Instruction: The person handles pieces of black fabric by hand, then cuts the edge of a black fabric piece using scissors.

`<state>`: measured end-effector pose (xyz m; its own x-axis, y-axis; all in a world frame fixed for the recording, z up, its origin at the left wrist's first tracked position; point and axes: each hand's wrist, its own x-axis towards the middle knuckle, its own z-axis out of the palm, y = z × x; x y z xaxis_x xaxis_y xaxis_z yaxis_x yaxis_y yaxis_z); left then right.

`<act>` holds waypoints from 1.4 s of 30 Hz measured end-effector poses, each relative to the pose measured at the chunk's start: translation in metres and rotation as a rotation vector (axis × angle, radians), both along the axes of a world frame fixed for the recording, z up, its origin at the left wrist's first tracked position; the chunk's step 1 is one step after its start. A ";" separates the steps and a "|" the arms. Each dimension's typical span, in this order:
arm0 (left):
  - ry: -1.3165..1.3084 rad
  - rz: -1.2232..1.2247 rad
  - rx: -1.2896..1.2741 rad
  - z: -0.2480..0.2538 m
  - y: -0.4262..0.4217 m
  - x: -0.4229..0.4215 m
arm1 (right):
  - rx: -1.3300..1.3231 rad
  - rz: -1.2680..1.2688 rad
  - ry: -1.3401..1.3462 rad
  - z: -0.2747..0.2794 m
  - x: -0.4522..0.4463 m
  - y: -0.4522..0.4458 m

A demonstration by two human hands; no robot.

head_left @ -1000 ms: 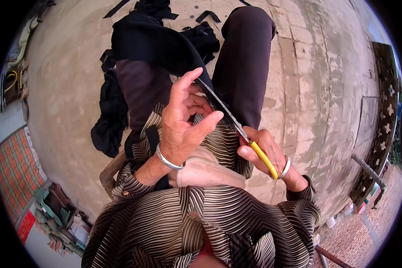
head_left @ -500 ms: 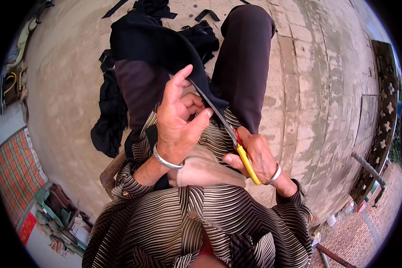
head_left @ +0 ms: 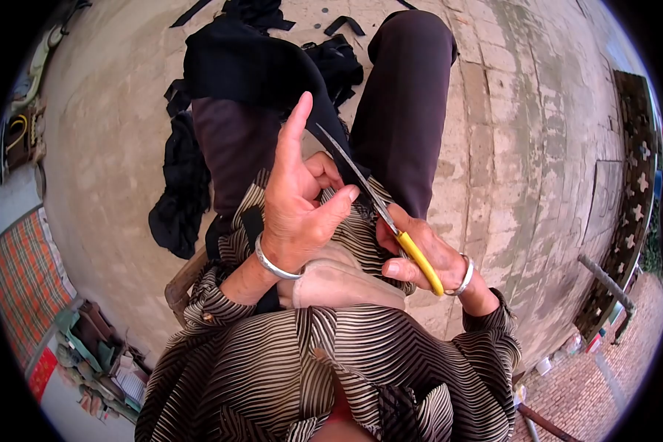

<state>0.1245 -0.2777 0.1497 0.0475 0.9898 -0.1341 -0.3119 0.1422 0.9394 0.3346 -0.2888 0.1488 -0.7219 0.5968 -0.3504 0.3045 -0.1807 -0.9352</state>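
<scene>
Around me spreads the pale, worn floor [head_left: 118,162], and above it my legs in dark purplish-brown trousers [head_left: 409,96]. A long, plain black cloth [head_left: 250,66] drapes over my left knee, running inward between my thighs. Long steel scissors with a yellow handle [head_left: 420,261] slant by its inner edge, my right hand [head_left: 438,247] wrapped round them. My left hand [head_left: 295,214] points its index finger, the others curled; whether they pinch cloth, I cannot tell. Each wrist wears a silver metal bangle [head_left: 271,267].
</scene>
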 end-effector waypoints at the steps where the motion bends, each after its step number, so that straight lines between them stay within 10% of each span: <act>1: 0.001 -0.007 0.006 0.000 0.000 0.000 | 0.020 -0.008 -0.010 0.001 0.000 0.001; 42: 0.051 0.076 -0.033 0.006 0.005 -0.009 | 0.033 0.029 -0.040 0.000 -0.007 0.009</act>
